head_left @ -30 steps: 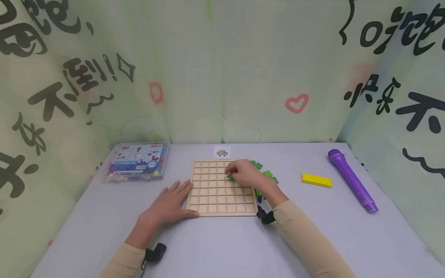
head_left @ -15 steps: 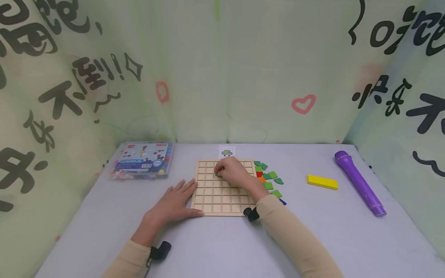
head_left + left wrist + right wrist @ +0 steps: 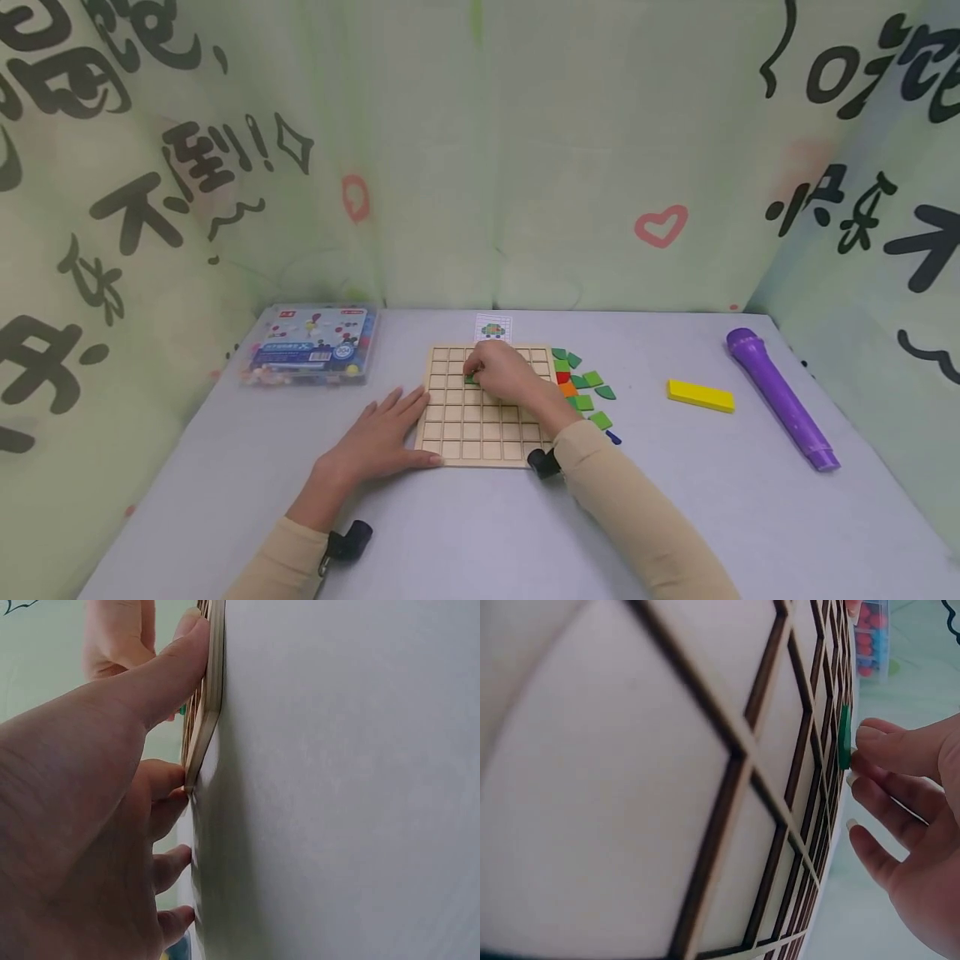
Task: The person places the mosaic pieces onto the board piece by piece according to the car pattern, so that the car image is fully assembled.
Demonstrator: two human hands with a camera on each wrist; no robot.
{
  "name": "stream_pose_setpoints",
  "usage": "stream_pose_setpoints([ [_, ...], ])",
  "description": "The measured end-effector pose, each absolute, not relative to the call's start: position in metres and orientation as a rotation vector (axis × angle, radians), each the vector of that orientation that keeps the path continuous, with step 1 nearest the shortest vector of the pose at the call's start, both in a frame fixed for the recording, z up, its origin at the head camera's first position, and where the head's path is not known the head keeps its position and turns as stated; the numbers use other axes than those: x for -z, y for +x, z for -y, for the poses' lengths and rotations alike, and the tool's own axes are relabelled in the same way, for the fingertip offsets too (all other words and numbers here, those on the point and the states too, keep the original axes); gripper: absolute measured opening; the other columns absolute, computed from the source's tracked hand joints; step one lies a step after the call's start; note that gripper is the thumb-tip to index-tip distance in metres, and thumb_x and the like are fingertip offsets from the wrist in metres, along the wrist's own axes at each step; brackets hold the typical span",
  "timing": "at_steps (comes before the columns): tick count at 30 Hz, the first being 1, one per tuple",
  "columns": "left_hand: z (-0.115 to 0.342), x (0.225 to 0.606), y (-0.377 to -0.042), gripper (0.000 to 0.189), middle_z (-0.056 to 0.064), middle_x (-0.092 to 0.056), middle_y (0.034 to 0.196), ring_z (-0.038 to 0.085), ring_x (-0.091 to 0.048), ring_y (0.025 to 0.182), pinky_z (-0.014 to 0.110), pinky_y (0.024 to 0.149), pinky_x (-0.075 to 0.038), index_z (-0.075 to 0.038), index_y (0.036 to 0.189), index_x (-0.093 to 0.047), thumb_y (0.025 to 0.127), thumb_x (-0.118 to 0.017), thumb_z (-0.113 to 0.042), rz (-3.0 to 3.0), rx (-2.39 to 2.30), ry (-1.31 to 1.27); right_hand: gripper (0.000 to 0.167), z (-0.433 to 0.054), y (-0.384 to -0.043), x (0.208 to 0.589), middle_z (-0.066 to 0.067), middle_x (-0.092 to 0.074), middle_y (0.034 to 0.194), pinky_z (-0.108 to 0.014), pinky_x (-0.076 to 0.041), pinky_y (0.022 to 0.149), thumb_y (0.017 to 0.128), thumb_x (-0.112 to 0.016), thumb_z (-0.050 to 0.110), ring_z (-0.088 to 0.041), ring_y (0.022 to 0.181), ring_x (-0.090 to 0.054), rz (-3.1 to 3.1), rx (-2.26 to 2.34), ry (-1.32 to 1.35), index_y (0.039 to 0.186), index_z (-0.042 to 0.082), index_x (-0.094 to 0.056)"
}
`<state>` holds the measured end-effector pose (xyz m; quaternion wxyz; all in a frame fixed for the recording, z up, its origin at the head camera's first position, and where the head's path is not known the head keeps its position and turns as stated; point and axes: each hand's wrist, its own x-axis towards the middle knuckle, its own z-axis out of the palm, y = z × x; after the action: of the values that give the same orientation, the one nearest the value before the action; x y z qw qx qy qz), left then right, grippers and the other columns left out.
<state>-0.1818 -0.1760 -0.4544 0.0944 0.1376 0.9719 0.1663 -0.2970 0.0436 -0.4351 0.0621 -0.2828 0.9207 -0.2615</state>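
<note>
A wooden grid board [image 3: 472, 429] lies on the table, its square cells divided by raised strips. My left hand [image 3: 382, 442] rests at its left edge, fingers spread, with the thumb at the near corner; in the left wrist view the thumb [image 3: 176, 675] lies along the board's rim. My right hand [image 3: 506, 375] is over the upper middle of the board. Its fingertips pinch a green tile [image 3: 845, 739] at the grid surface, partly hidden from the head camera. Several loose tiles, such as a green square tile [image 3: 601, 420] and a red tile [image 3: 562, 377], lie beside the board's right edge.
A small picture card [image 3: 493, 327] lies behind the board. At the back left is a clear plastic box [image 3: 311, 346] of colourful pieces. A yellow block [image 3: 701, 396] and a purple microphone-shaped stick [image 3: 780, 396] lie to the right.
My right hand has moved left across the board with the green tile, then stayed nearly still over the last half second. The left hand keeps its place at the board's edge.
</note>
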Motion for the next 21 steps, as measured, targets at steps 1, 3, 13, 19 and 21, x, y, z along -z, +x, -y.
stream_pose_setpoints([
  [1,0.176,0.454,-0.182,0.102,0.001,-0.026,0.166,0.035,-0.017,0.155,0.064,0.121,-0.020,-0.017,0.158,-0.029,0.080,-0.065,-0.072,-2.881,-0.495,0.404,0.026,-0.044,-0.297,0.435,-0.003,-0.073,0.103,-0.035,-0.055,0.092,0.088,-0.060,-0.004,-0.017,0.100,-0.065,-2.789,0.787,-0.853,0.102,0.008,-0.079],
  [3,0.176,0.455,-0.181,0.102,0.001,-0.026,0.166,0.036,-0.017,0.155,0.064,0.121,-0.020,-0.016,0.157,-0.030,0.080,-0.065,-0.072,-2.880,-0.496,0.401,0.027,-0.045,-0.297,0.436,-0.002,-0.073,0.101,-0.034,-0.055,0.090,0.088,-0.060,-0.003,-0.016,0.097,-0.064,-2.797,0.771,-0.859,0.102,0.008,-0.080],
  [13,0.176,0.454,-0.181,0.101,0.000,-0.025,0.166,0.035,-0.017,0.155,0.064,0.121,-0.020,-0.017,0.158,-0.029,0.081,-0.065,-0.071,-2.877,-0.494,0.413,0.025,-0.047,-0.297,0.437,0.000,-0.068,0.090,-0.027,-0.053,0.079,0.087,-0.063,-0.006,-0.012,0.086,-0.060,-2.817,0.721,-0.919,0.096,0.009,-0.081],
  [19,0.176,0.454,-0.181,0.101,0.001,-0.026,0.166,0.036,-0.018,0.155,0.064,0.121,-0.020,-0.016,0.157,-0.030,0.081,-0.064,-0.071,-2.880,-0.488,0.412,0.025,-0.052,-0.293,0.434,0.002,-0.066,0.090,-0.025,-0.049,0.073,0.087,-0.063,-0.003,-0.011,0.083,-0.057,-2.809,0.703,-0.899,0.097,0.011,-0.081],
  [21,0.176,0.453,-0.181,0.101,0.001,-0.026,0.166,0.036,-0.018,0.154,0.064,0.121,-0.020,-0.016,0.157,-0.030,0.081,-0.065,-0.071,-2.882,-0.485,0.411,0.024,-0.055,-0.291,0.432,0.002,-0.066,0.091,-0.025,-0.049,0.072,0.088,-0.062,-0.002,-0.013,0.082,-0.056,-2.799,0.720,-0.873,0.098,0.010,-0.081],
])
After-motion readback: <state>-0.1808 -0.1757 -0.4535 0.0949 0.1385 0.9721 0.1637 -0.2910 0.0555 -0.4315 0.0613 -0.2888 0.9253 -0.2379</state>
